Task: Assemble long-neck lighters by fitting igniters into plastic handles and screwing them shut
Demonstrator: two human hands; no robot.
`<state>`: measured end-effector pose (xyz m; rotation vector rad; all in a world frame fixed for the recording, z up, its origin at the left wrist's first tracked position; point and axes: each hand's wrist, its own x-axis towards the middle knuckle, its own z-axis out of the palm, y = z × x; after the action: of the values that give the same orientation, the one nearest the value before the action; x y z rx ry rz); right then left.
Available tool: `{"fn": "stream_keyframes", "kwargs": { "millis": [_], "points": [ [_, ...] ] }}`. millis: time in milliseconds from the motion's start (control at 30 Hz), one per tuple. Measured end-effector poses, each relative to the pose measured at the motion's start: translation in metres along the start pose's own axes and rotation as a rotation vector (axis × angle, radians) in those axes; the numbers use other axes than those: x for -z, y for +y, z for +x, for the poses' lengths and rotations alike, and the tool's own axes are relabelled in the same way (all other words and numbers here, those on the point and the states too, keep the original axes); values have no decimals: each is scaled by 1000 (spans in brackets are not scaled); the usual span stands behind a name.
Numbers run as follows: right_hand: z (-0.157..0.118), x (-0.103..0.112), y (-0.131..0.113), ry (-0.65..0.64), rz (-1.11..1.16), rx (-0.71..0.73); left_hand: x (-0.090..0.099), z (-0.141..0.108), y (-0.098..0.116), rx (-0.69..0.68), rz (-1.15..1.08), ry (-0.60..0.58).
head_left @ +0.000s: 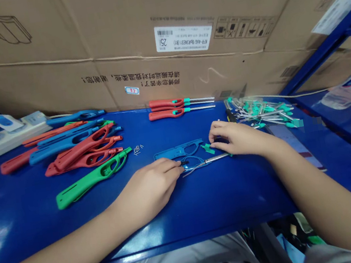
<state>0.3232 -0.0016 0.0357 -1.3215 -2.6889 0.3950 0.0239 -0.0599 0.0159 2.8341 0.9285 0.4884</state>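
My left hand (153, 187) has its fingers closed around a blue lighter shell half (193, 161), with most of the handle hidden under the palm. A metal rod (217, 158) extends to the right from that shell, and a thin wire lies beside it. Just behind is a second blue shell half (178, 149), flat on the table. My right hand (234, 137) is bent beside a small green piece (208, 148), thumb and forefinger at its right edge; whether they pinch it is unclear.
Red, blue and green lighter shells (79, 153) lie at left near small screws (137, 149). Two red lighters (168, 113) lie at the back. Green-ended metal rods (267, 110) are heaped at right by a phone-like object (294, 144). A cardboard box (124, 19) stands behind.
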Motion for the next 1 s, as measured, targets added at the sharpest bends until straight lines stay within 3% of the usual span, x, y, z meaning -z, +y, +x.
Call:
{"fn": "stream_keyframes", "kwargs": {
  "millis": [200, 300, 433, 667, 867, 1000],
  "points": [
    [-2, 4, -13, 115, 71, 9, 0, 0, 1, 5, -17, -10],
    [0, 1, -19, 78, 0, -36, 0, 0, 1, 10, -15, -17],
    [4, -5, -17, 9, -50, 7, 0, 0, 0, 7, -7, -9],
    [-2, 4, -13, 73, -64, -82, -2, -1, -1, 0, -36, 9],
    [-8, 10, -9, -100, 12, -30, -2, 0, 0, 74, -81, 18],
    [-5, 8, -13, -104, 80, 24, -3, 1, -1, 109, -87, 8]
  ]
}}
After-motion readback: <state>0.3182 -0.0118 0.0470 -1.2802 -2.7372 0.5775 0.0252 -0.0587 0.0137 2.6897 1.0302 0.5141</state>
